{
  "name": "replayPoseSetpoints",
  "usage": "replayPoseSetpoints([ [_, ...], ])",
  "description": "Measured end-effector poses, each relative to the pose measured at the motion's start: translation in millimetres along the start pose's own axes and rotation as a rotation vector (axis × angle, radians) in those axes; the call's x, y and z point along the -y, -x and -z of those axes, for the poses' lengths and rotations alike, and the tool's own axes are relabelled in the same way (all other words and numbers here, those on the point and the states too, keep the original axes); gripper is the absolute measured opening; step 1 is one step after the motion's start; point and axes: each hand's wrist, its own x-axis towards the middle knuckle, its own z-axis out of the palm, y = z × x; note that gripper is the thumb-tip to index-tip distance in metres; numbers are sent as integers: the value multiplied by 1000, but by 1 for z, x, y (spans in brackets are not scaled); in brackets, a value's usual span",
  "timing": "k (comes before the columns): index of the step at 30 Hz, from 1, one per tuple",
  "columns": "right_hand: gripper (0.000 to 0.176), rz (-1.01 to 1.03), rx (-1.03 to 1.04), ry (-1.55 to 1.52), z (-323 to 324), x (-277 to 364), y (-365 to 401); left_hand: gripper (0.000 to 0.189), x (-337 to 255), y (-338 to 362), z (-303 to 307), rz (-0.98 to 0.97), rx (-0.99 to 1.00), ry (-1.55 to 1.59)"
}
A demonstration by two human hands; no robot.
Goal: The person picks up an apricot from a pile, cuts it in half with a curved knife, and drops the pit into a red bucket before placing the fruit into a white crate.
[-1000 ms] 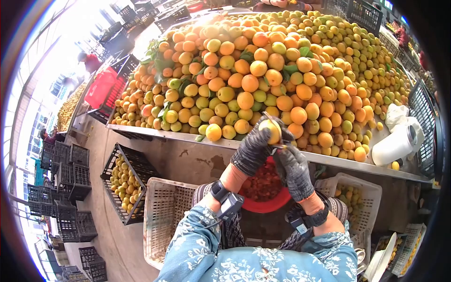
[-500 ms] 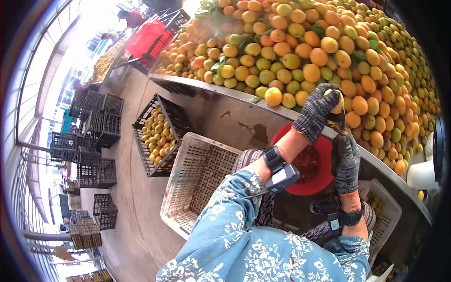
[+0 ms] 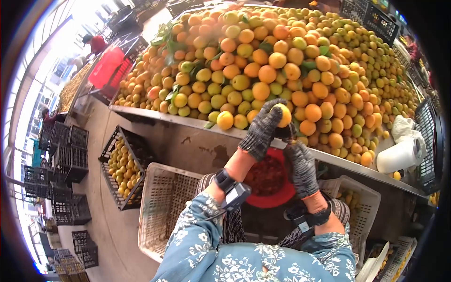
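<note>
A grey knitted glove covers my left hand (image 3: 264, 129), its fingers wrapped round a yellow-orange fruit (image 3: 283, 115) at the edge of a big fruit pile (image 3: 268, 73). Just below and to the right, my gloved right hand (image 3: 301, 165) is closed on a small dark tool (image 3: 290, 135), whose tip is beside the fruit. The tool's exact shape is hard to make out. Under both hands a red basin (image 3: 267, 200) holds dark reddish bits.
A metal table edge (image 3: 188, 123) runs below the pile. A pale crate (image 3: 149, 207) and a black crate of fruit (image 3: 123, 164) stand left; another pale crate (image 3: 369, 207) is right. A white jug (image 3: 397, 156) lies at the right. Black crates (image 3: 70, 162) are stacked far left.
The view has swung right, so the pile and crates appear further left and the white jug shows more fully. Both hands keep their hold, close together by the fruit.
</note>
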Motion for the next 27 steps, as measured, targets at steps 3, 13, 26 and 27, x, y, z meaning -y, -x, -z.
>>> replayPoseSetpoints([
  [3, 15, -335, -21, -441, -1, 21, -13, 44, -7, 12, -15, 167, 16, 27],
  [13, 15, -248, -14, -211, 6, -2, -2, 37, -14, 5, -14, 20, -105, -16],
  [26, 22, -407, 22, -249, 8, 30, -7, 26, -12, 5, -14, 111, -101, -9],
  [27, 22, -407, 21, -251, 7, 26, -9, 27, -4, 4, -20, 43, -110, -34],
])
